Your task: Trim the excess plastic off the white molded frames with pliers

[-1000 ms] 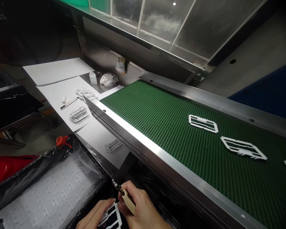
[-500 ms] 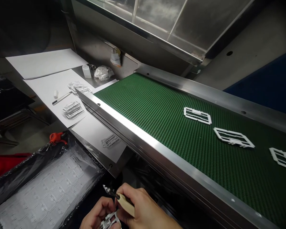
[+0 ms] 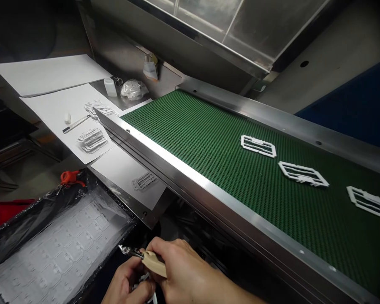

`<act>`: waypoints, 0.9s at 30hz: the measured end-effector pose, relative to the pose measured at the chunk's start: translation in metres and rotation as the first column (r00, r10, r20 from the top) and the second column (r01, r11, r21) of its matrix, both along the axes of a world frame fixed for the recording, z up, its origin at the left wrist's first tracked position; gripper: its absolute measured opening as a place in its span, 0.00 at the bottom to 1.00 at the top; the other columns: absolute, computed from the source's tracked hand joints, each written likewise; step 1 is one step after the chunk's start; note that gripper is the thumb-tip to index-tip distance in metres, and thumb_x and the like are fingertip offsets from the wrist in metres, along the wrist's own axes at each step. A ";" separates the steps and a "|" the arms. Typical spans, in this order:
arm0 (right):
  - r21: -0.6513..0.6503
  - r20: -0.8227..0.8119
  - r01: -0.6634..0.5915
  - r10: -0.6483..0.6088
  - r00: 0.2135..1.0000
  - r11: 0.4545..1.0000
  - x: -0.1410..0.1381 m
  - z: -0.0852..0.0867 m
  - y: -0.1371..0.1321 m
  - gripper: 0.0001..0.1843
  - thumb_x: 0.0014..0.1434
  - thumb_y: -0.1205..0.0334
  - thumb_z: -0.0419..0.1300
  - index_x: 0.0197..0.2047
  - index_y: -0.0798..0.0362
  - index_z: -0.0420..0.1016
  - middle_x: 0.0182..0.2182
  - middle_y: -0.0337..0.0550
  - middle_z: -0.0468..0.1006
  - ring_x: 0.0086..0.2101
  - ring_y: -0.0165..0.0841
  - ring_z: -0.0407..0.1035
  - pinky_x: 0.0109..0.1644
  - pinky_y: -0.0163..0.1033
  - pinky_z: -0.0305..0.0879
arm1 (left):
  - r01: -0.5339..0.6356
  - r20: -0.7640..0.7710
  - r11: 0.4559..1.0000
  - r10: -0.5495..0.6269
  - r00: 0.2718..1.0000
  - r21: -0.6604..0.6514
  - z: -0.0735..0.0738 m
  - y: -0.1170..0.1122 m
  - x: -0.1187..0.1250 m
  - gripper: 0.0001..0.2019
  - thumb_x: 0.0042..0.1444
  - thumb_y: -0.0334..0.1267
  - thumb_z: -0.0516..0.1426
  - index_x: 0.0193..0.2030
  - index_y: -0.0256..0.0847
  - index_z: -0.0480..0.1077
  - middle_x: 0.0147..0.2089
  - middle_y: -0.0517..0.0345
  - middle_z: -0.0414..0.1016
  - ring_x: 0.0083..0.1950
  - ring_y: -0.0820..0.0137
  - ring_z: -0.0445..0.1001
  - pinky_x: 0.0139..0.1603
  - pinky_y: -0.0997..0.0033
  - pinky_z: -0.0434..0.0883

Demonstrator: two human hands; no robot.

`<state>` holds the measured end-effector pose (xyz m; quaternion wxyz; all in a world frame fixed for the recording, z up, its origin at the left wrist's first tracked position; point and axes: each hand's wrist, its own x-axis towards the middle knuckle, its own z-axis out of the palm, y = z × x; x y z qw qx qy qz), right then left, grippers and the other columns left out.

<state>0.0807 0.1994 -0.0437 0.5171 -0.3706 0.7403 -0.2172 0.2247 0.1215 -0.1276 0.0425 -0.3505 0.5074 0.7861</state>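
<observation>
Head view, bottom edge: right hand [image 3: 183, 276] closed around a cutter [image 3: 145, 256] with a beige handle, long axis running nearly level, metal tip pointing left and slightly up toward the lined tray [image 3: 60, 253]. Left hand [image 3: 126, 285] curled beneath it, pinching a small white plastic frame [image 3: 144, 279], mostly hidden by the fingers, orientation not readable. Both hands low, in front of the steel rail [image 3: 183, 181] of the green conveyor belt [image 3: 209, 147]. Farther right on the belt, three white frames [image 3: 258, 146] lying flat, well apart from the hands. At left, paper sheets [image 3: 60, 109] carrying small stacks of frames [image 3: 91, 140] and a pen [image 3: 76, 124].
</observation>
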 end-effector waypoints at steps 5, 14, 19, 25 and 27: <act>-0.076 -0.017 0.123 -0.125 0.992 0.989 -0.005 -0.009 0.019 0.05 0.56 0.63 0.58 0.37 0.49 0.70 0.31 0.38 0.75 0.32 0.34 0.69 0.33 0.33 0.60 | -0.021 -0.091 0.995 0.031 0.995 0.102 -0.014 -0.001 0.009 0.09 0.49 0.46 0.61 0.30 0.44 0.72 0.24 0.63 0.67 0.29 0.67 0.64 0.30 0.70 0.62; -0.025 -0.062 0.031 -0.033 0.998 0.999 -0.012 -0.019 0.061 0.11 0.49 0.74 0.56 0.36 0.51 0.68 0.35 0.40 0.73 0.35 0.34 0.68 0.36 0.33 0.61 | 0.061 -0.082 0.990 -0.050 0.995 0.128 -0.014 -0.004 0.013 0.18 0.54 0.57 0.57 0.33 0.43 0.70 0.27 0.65 0.58 0.28 0.72 0.53 0.29 0.71 0.53; 0.119 -0.092 -0.060 0.072 0.993 0.991 -0.013 -0.015 0.067 0.22 0.44 0.76 0.56 0.43 0.52 0.69 0.41 0.44 0.72 0.41 0.38 0.68 0.45 0.38 0.63 | 0.074 -0.109 0.985 -0.058 0.992 0.158 -0.016 -0.002 0.011 0.20 0.54 0.59 0.56 0.33 0.42 0.67 0.26 0.65 0.58 0.28 0.71 0.53 0.30 0.69 0.52; 0.155 -0.127 -0.136 0.156 0.980 0.978 -0.013 -0.015 0.065 0.28 0.43 0.75 0.56 0.51 0.53 0.67 0.49 0.50 0.68 0.49 0.45 0.62 0.53 0.46 0.60 | 0.073 -0.113 0.980 -0.053 0.992 0.182 -0.022 0.002 0.012 0.19 0.56 0.58 0.55 0.34 0.42 0.67 0.26 0.65 0.58 0.28 0.72 0.52 0.30 0.69 0.52; 0.155 -0.124 -0.150 0.170 0.978 0.976 -0.013 -0.014 0.064 0.28 0.44 0.74 0.56 0.51 0.53 0.67 0.49 0.50 0.67 0.50 0.45 0.61 0.54 0.47 0.59 | 0.069 -0.114 0.981 -0.049 0.992 0.181 -0.022 0.002 0.013 0.19 0.56 0.58 0.55 0.34 0.42 0.67 0.26 0.65 0.58 0.28 0.72 0.53 0.30 0.70 0.52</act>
